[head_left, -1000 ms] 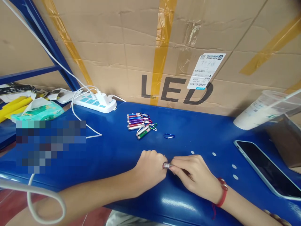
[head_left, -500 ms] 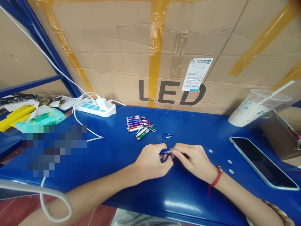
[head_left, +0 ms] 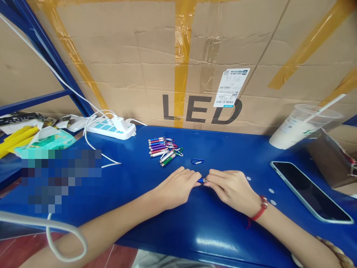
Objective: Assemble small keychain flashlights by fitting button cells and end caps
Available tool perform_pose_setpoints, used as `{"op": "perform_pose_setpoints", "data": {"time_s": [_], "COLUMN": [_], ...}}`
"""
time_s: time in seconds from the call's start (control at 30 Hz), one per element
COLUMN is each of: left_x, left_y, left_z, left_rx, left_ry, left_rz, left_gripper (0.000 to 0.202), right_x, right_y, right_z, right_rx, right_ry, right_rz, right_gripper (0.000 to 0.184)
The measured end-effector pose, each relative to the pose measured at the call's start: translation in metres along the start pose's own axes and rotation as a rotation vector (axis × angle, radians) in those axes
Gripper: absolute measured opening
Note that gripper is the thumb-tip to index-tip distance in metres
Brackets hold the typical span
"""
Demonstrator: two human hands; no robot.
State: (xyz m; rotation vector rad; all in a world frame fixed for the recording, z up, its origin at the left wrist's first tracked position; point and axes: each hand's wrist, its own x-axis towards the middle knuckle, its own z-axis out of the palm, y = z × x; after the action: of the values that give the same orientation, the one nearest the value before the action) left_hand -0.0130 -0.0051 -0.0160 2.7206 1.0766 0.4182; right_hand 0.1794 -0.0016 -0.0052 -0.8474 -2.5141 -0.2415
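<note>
A small blue mini flashlight (head_left: 201, 180) with a silver end is between my hands above the blue table. My left hand (head_left: 178, 186) is closed round its body, so most of it is hidden. The fingertips of my right hand (head_left: 232, 188) pinch its silver end; whatever else they hold is hidden. Just beyond my hands lies a blue carabiner clip (head_left: 197, 161) on its own. Farther back and left, several mini flashlights (head_left: 158, 147) in blue, purple, red and silver lie in a row with clips on them. A green one (head_left: 167, 159) is nearest me.
A white power strip (head_left: 111, 128) with cables stands at the back left, near a green tissue pack (head_left: 46, 140). To the right are a phone (head_left: 312, 191), a plastic cup with a straw (head_left: 295, 128) and a brown box (head_left: 329, 160). A large cardboard box (head_left: 125, 67) stands behind.
My left hand has turned and closed further round the mini flashlight, covering more of it. My right fingers stay at its silver end. The view has shifted slightly.
</note>
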Motion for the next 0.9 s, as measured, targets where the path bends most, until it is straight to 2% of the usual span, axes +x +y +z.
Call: {"op": "perform_pose_setpoints", "data": {"time_s": [0.1,0.37,0.57,0.67,0.9], "left_x": [0.000,-0.003,-0.002,0.001,0.004], "left_y": [0.000,0.001,0.007,0.009,0.009], "left_z": [0.000,-0.001,0.002,0.004,-0.003], "left_rx": [0.083,0.217,0.171,0.097,-0.022], "left_ry": [0.012,0.083,0.276,0.284,0.149], "left_rz": [0.044,0.143,0.144,0.083,-0.029], "left_gripper": [0.023,0.025,0.031,0.032,0.025], "right_x": [-0.001,-0.001,0.005,0.007,0.006], "right_y": [-0.001,-0.006,-0.016,-0.014,-0.004], "right_z": [0.002,-0.004,-0.013,-0.015,-0.013], "right_rx": [0.098,0.552,1.112,1.143,1.151], "right_ry": [-0.026,-0.205,-0.286,-0.304,-0.340], "right_rz": [0.035,0.290,0.586,0.644,0.649], "right_gripper": [0.046,0.041,0.053,0.054,0.054]}}
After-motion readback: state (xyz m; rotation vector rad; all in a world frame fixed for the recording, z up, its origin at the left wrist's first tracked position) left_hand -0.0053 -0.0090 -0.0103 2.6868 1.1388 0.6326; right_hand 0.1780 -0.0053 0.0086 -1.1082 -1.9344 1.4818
